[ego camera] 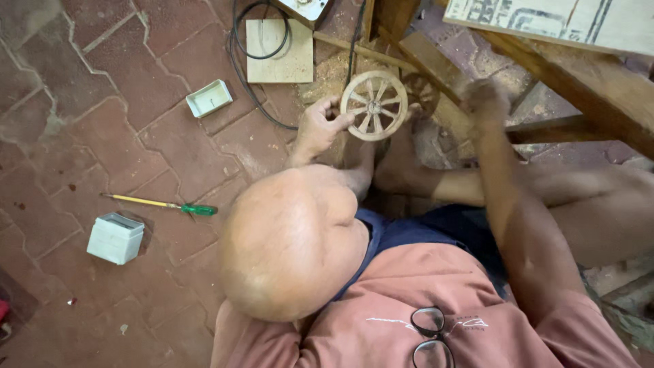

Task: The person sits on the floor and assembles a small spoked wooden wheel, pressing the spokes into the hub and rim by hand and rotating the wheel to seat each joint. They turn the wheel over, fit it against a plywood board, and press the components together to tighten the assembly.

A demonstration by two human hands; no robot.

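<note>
A small pale wooden spoked wheel [374, 105] stands upright over the brick floor, and my left hand [319, 127] grips its left rim with thumb and fingers. Just behind it on the right is a second, darker spoked wheel [421, 91], partly hidden. My right hand [484, 102] is raised beside that second wheel, near a wooden beam. It is motion-blurred, so I cannot make out whether it holds anything. My bare head, salmon shirt and bent legs fill the lower frame.
On the red brick floor lie a screwdriver [163, 204] with a green handle, a white box [116, 237], a small white tray [209, 97] and a plywood square [279, 53] crossed by a black cable [240, 65]. Heavy wooden beams [586, 85] stand at right. Eyeglasses [431, 337] hang on the shirt.
</note>
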